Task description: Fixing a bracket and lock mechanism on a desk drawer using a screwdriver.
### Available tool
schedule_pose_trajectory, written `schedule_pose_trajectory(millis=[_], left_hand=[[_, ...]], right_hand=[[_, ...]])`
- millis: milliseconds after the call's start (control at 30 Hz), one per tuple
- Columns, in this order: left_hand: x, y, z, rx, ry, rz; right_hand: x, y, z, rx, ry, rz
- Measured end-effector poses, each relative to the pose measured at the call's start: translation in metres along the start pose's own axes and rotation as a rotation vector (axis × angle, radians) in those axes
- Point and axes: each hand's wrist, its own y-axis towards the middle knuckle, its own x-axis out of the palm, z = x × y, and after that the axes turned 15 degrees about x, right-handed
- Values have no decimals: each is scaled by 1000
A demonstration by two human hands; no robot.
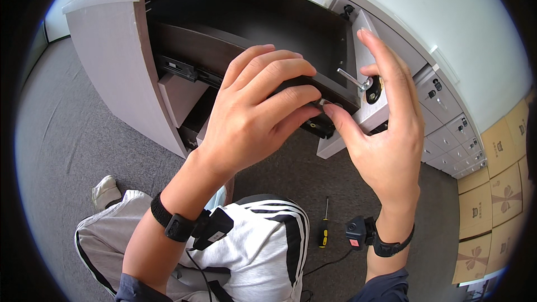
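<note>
Our two hands meet at the front corner of the pulled-out drawer (190,40). The relation that counts, we judge, is between our thumbs and this corner: the drawer's near side runs under our left hand (251,111), its long axis going from up and left of that hand down to the right, where it meets the pale front panel (370,113) beside our right hand (394,141).

Our left thumb and forefinger close in at the side's end, the other fingers curled over; whether they pinch a small piece we cannot tell. Our right thumb reaches the same spot, its fingers spread and raised past the panel.

The lock (373,95) sits between our right thumb and fingers, so the right hand is nearer; its rod (351,79) points up and left over the drawer, and could get in the way above the thumbs. Just below them is a black rail (315,127).

Farther below, between our wrists, a screwdriver (323,234) lies on the floor. The cabinet (106,50) stands left of our hands, boxes (475,212) well to the right.
</note>
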Motion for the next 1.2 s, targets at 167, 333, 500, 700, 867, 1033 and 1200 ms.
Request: schedule_pose_trajectory(millis=[167, 333, 500, 700, 867, 1033, 1200], left_hand=[[2, 2, 1, 1, 5, 6], [1, 1, 1, -6, -1, 3], [1, 2, 2, -14, -4, 1], [0, 4, 3, -23, -7, 13], [0, 5, 3, -34, -24, 19], [-1, 5, 4, -33, -28, 17], [0, 4, 3, -36, -24, 16]], right_hand=[[0, -1, 0, 2, 2, 14], [2, -2, 0, -4, 13, 22], [1, -2, 0, 0, 13, 22], [1, -2, -2, 8, 15, 25], [2, -2, -1, 7, 23, 34], [3, -2, -1, 0, 31, 47], [4, -2, -3, 23, 35, 43]])
